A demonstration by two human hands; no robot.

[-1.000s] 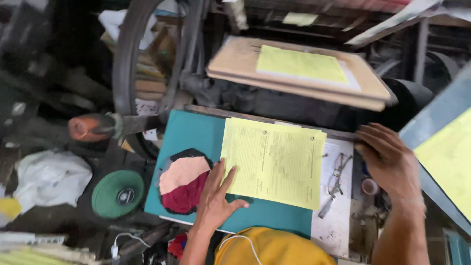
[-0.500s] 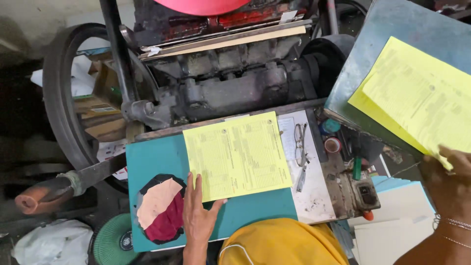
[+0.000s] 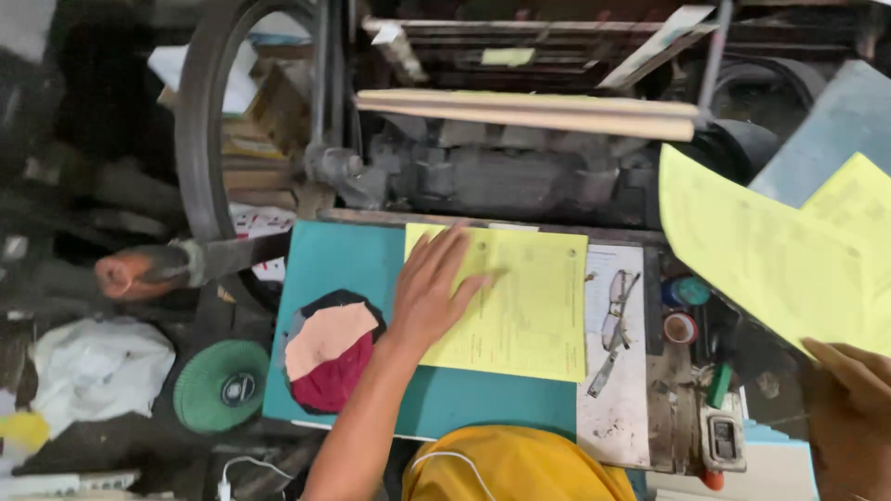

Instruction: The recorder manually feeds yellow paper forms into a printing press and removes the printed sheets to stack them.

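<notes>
My left hand [image 3: 432, 288] lies flat, fingers spread, on the left part of a stack of yellow printed sheets [image 3: 524, 311] that rests on a teal board [image 3: 343, 264]. My right hand [image 3: 849, 390] at the lower right grips one loose yellow sheet [image 3: 752, 250] by its lower corner and holds it up in the air, tilted, in front of a grey slanted feed board [image 3: 840, 121] that carries more yellow paper [image 3: 858, 199]. The dark printing press [image 3: 520, 172] stands just behind the teal board.
A round cloth pad in pink, maroon and black [image 3: 329, 348] lies on the teal board's left. Spectacles [image 3: 614, 306] rest on a white sheet to the right. A large black flywheel [image 3: 200, 158], a green disc [image 3: 221, 385], an orange handle [image 3: 125, 274] and small tins [image 3: 682, 311] surround the bench.
My left hand slid forward from the board's front edge onto the yellow stack. My right hand lifted a yellow sheet off the slanted board and swung it inward.
</notes>
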